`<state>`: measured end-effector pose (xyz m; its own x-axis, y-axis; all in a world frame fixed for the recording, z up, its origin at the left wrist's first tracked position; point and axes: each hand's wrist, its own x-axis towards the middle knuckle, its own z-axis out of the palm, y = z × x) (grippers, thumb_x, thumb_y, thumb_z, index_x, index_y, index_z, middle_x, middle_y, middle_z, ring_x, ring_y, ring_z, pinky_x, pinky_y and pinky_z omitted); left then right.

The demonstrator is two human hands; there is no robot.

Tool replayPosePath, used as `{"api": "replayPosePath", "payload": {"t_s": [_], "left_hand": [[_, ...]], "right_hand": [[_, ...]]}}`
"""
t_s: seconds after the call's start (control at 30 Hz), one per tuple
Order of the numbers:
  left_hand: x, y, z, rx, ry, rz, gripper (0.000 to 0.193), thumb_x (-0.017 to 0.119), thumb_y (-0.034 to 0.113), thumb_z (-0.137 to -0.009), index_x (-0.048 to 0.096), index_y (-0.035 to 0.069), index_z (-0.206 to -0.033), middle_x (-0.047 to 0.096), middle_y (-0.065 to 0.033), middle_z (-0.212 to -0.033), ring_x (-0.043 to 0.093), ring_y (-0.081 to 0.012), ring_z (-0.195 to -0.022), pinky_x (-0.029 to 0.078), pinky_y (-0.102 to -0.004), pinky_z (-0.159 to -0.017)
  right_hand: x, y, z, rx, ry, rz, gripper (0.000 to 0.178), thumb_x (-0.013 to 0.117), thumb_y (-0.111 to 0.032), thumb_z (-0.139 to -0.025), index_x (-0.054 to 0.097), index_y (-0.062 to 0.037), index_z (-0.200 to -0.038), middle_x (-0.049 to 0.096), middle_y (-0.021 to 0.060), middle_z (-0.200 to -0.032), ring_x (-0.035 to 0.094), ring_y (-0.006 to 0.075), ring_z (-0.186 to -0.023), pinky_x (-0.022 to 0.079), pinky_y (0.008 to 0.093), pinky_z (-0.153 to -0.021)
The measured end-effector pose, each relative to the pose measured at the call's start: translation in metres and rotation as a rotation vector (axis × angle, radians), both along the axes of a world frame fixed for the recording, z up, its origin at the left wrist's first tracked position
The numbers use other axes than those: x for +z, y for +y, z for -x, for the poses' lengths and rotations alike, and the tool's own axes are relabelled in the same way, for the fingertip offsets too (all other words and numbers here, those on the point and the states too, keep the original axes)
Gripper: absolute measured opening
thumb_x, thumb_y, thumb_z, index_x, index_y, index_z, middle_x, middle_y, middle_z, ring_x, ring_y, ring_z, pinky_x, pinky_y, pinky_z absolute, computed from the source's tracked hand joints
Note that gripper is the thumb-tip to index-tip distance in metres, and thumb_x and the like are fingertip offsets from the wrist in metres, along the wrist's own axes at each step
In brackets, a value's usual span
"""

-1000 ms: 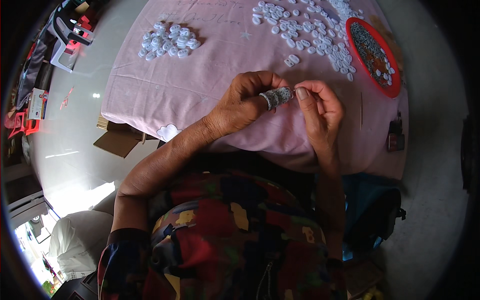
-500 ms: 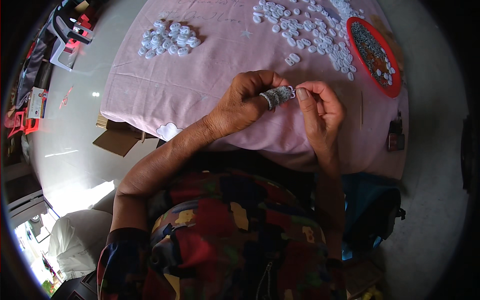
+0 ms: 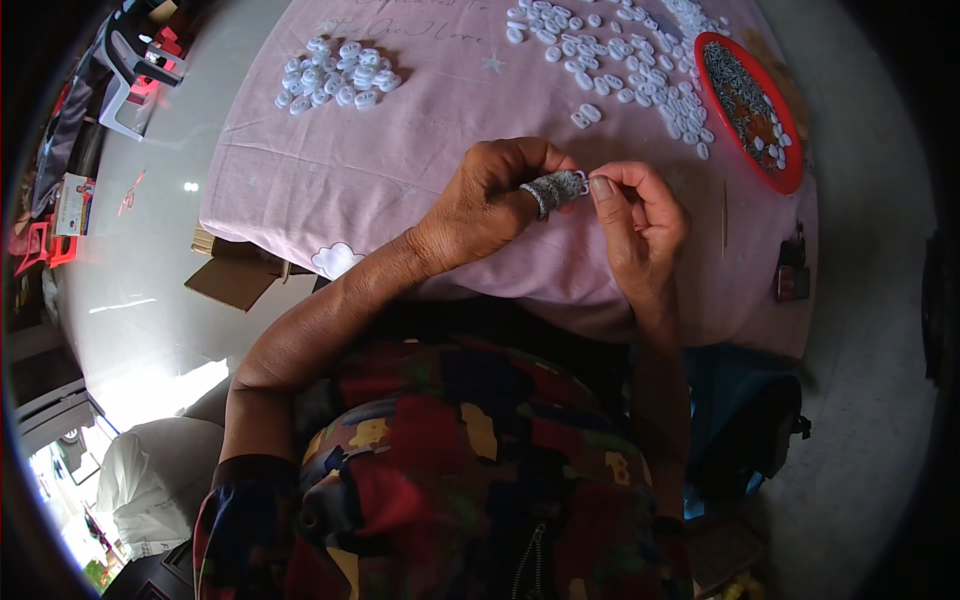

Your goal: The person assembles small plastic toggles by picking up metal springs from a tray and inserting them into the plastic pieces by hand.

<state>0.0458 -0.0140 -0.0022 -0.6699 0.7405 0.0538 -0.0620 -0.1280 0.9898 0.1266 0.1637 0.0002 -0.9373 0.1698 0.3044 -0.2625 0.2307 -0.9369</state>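
Note:
My left hand (image 3: 490,195) is closed, thumb and finger pinching a small white oval plastic piece (image 3: 582,182). A grey knitted finger cover (image 3: 552,191) sits on its thumb. My right hand (image 3: 640,215) meets it from the right, thumb and forefinger pressed together at the edge of the white piece. Whatever lies between those right fingertips is too small to make out. Both hands are raised over the near part of a pink cloth-covered table (image 3: 330,180).
At the far left of the table lies a heap of white oval pieces (image 3: 340,75); more are scattered at the far right (image 3: 640,70). A red tray (image 3: 798,160) holds small grey metal parts and several white pieces. A thin stick (image 3: 725,220) and a dark small object (image 3: 793,282) lie at right.

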Motion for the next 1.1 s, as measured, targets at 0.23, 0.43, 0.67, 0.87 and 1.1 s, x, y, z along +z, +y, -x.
{"api": "replayPosePath", "payload": {"t_s": [0.23,0.43,0.67,0.87,1.1], "left_hand": [[-0.001,0.002,-0.002,0.045,-0.003,0.035,0.012,0.057,0.003,-0.094,0.063,-0.003,-0.103,0.064,-0.0025,-0.091,0.058,-0.0065,-0.083,0.048,-0.021,-0.076],[-0.004,0.004,-0.001,0.063,-0.068,-0.022,0.013,0.054,0.001,-0.096,0.064,-0.003,-0.104,0.065,-0.0029,-0.091,0.06,-0.0063,-0.084,0.049,-0.019,-0.075],[0.005,-0.001,0.004,0.045,-0.138,0.017,0.014,0.056,0.001,-0.093,0.064,-0.003,-0.103,0.065,-0.0031,-0.087,0.06,-0.0063,-0.08,0.048,-0.0197,-0.07],[0.007,-0.001,0.005,0.014,-0.039,0.075,0.015,0.056,0.001,-0.091,0.065,-0.002,-0.103,0.066,-0.0026,-0.085,0.059,-0.0061,-0.078,0.047,-0.0204,-0.068],[0.002,0.0,0.006,0.004,0.008,0.064,0.015,0.056,0.004,-0.094,0.064,-0.001,-0.106,0.066,-0.0017,-0.086,0.059,-0.0045,-0.078,0.045,-0.0183,-0.066]], "right_hand": [[0.002,0.0,0.003,-0.026,0.115,-0.188,0.003,0.061,0.002,-0.091,0.063,0.0034,-0.092,0.06,-0.0008,-0.084,0.049,0.0004,-0.07,0.039,0.0155,-0.06],[0.002,-0.003,0.002,-0.021,0.041,-0.128,0.007,0.061,0.001,-0.091,0.064,0.0044,-0.097,0.062,0.0009,-0.087,0.052,0.0018,-0.073,0.04,0.0155,-0.063],[0.007,-0.004,0.0,-0.053,-0.025,0.066,0.015,0.06,-0.001,-0.093,0.063,0.0048,-0.107,0.062,0.0023,-0.093,0.053,0.0031,-0.081,0.042,0.0164,-0.072],[0.0,0.007,0.0,-0.064,0.049,-0.146,0.012,0.06,-0.001,-0.093,0.062,0.0035,-0.104,0.059,-0.0011,-0.09,0.05,0.0015,-0.078,0.04,0.0155,-0.069],[0.003,0.005,0.0,-0.022,0.015,-0.192,0.007,0.061,-0.003,-0.093,0.061,0.0017,-0.099,0.055,-0.0041,-0.083,0.043,-0.0005,-0.069,0.035,0.0142,-0.062]]}}
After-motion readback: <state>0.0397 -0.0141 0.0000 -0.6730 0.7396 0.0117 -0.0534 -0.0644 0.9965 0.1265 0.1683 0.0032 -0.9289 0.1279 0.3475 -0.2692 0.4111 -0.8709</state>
